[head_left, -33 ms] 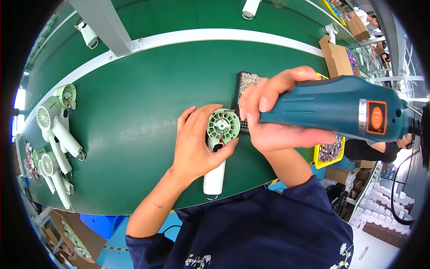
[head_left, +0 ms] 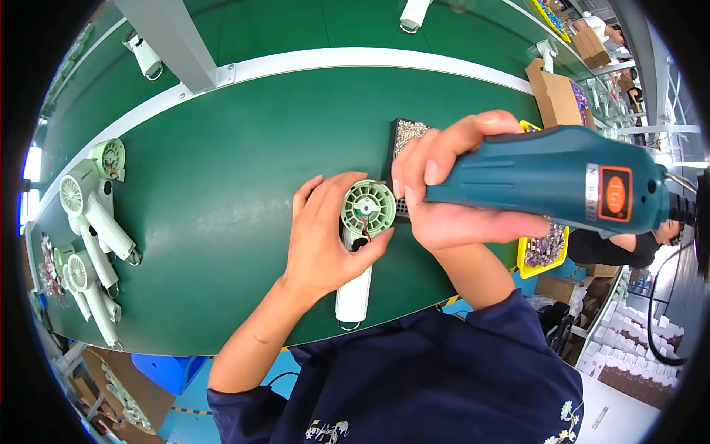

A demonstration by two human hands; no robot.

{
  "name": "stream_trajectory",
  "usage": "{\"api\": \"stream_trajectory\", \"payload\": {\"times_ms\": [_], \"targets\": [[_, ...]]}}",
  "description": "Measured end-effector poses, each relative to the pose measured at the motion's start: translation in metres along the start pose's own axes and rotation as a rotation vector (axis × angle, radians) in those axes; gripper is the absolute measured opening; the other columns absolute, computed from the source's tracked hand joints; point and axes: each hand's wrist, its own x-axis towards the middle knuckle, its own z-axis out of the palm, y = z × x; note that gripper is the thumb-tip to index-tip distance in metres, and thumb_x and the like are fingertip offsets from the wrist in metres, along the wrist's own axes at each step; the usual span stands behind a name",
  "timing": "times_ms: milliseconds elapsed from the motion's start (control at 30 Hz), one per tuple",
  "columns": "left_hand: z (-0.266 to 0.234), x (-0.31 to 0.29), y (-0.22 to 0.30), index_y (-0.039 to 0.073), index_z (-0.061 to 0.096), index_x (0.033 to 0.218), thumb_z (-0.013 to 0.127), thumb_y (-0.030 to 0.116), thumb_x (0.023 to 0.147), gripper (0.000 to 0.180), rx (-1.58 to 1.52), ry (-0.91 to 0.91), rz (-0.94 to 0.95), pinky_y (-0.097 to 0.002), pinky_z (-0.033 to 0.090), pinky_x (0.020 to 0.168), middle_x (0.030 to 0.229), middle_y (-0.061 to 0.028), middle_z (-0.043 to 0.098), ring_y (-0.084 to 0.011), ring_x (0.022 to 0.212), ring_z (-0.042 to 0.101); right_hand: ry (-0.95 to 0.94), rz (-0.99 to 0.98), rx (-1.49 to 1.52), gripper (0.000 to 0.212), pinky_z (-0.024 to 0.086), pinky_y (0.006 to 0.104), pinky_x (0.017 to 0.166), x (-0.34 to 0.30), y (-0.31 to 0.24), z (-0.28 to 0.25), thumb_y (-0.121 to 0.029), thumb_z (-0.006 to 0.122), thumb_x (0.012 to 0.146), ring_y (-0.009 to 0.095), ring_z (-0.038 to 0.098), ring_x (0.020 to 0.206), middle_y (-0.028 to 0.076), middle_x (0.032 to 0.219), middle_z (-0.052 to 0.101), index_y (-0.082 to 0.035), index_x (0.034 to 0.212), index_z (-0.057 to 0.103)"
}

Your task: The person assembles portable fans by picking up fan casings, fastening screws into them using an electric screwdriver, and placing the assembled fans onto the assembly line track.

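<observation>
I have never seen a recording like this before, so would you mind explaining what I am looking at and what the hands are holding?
This is a view from a wide fisheye camera worn on a person's head, looking down at their own two bare hands; the lens bends straight edges near the rim. The left hand steadies a white hair dryer body with a pale green round fan grille, lying on a green work surface. The right hand grips a teal electric screwdriver, its tip pointing at the grille. Behind the hands sits a dark tray of small screws, and a yellow tray lies partly under the tool. More hair dryers lie at the left. Another person works at the far right.
</observation>
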Motion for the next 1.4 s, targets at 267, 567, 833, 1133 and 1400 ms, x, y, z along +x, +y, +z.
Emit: {"api": "stream_trajectory", "payload": {"times_ms": [267, 567, 833, 1133, 1400], "targets": [[-0.005, -0.001, 0.006, 0.003, 0.055, 0.121, 0.083, 0.028, 0.064, 0.068, -0.089, 0.032, -0.033, -0.0453, 0.035, 0.103, 0.120, -0.0132, 0.057, -0.0325, 0.112, 0.053, 0.041, -0.013, 0.046, 0.100, 0.042, 0.0306, 0.039, 0.000, -0.006, 0.002, -0.092, 0.042, 0.066, 0.015, 0.047, 0.042, 0.002, 0.071, 0.053, -0.012, 0.127, 0.043], [-0.013, 0.004, 0.000, 0.006, 0.071, 0.091, 0.083, 0.009, 0.060, 0.034, -0.030, 0.228, 0.237, -0.0451, 0.041, 0.098, 0.126, -0.0138, 0.056, -0.0343, 0.118, 0.051, -0.074, 0.038, 0.170, 0.090, 0.044, 0.0310, 0.044, 0.004, -0.040, 0.007, -0.085, 0.046, 0.074, 0.016, 0.051, 0.049, 0.003, 0.077, 0.053, -0.015, 0.131, 0.040], [-0.010, 0.001, 0.000, 0.007, 0.072, 0.079, 0.081, 0.004, 0.060, 0.022, -0.109, 0.248, 0.229, -0.0425, 0.040, 0.097, 0.121, -0.0113, 0.059, -0.0319, 0.114, 0.052, -0.044, 0.116, 0.194, 0.090, 0.043, 0.0332, 0.044, -0.003, -0.044, 0.007, -0.085, 0.045, 0.073, 0.017, 0.051, 0.049, 0.003, 0.078, 0.053, -0.016, 0.130, 0.041], [-0.017, 0.003, 0.006, 0.008, 0.073, 0.077, 0.081, 0.006, 0.061, 0.018, -0.105, 0.062, 0.271, -0.0409, 0.036, 0.097, 0.119, -0.0066, 0.060, -0.0303, 0.119, 0.047, -0.237, 0.220, 0.368, 0.092, 0.041, 0.0305, 0.040, 0.006, -0.037, 0.001, -0.081, 0.054, 0.073, 0.018, 0.049, 0.045, 0.006, 0.071, 0.051, -0.008, 0.127, 0.042], [-0.015, 0.003, 0.004, 0.006, 0.050, 0.134, 0.087, 0.023, 0.061, 0.084, -0.127, 0.026, 0.118, -0.0462, 0.035, 0.105, 0.136, -0.0132, 0.048, -0.0346, 0.124, 0.045, -0.244, 0.036, 0.184, 0.088, 0.045, 0.0342, 0.048, 0.001, -0.038, -0.008, -0.082, 0.051, 0.075, 0.020, 0.054, 0.056, 0.007, 0.082, 0.053, -0.013, 0.130, 0.041]]}}
